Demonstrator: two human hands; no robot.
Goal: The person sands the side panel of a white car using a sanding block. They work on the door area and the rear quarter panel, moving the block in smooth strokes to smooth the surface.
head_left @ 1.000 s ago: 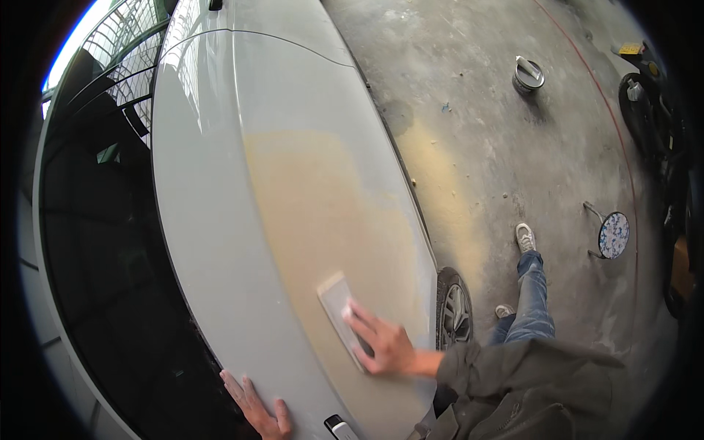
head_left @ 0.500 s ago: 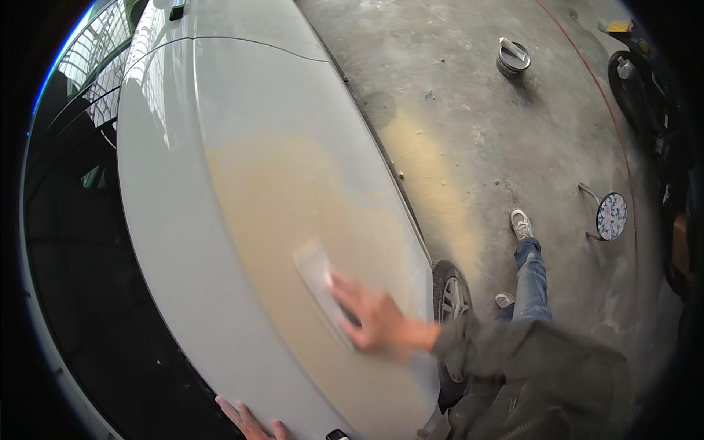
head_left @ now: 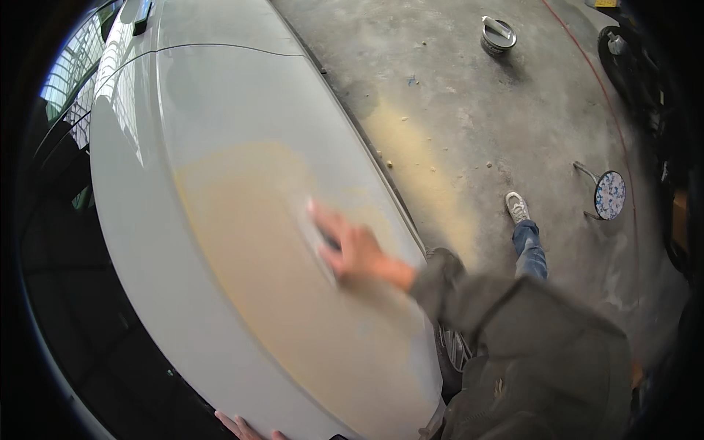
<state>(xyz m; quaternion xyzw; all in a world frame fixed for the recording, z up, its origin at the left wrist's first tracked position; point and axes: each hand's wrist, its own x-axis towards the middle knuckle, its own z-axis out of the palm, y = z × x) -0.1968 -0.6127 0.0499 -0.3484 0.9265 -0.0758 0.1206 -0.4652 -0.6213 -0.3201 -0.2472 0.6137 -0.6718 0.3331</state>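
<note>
Head view: right hand (head_left: 356, 249) blurred, fingers flat atop block (head_left: 320, 238), pressing it onto tan filler (head_left: 249, 242); left hand (head_left: 246, 427) splayed, empty, bracing against hood (head_left: 139, 220) edge.

One container shows: a round metal tin (head_left: 499, 35) with its lid resting tilted on top, grey and silvery, standing on the concrete floor (head_left: 469, 117) at the upper right, well apart from the car. Lower right on the same floor, just beyond a shoe, a round disc (head_left: 609, 195) with a speckled blue-and-white face is held in a thin wire frame; whether it is a sign or a label cannot be told. No screens or other packages are in view.
</note>
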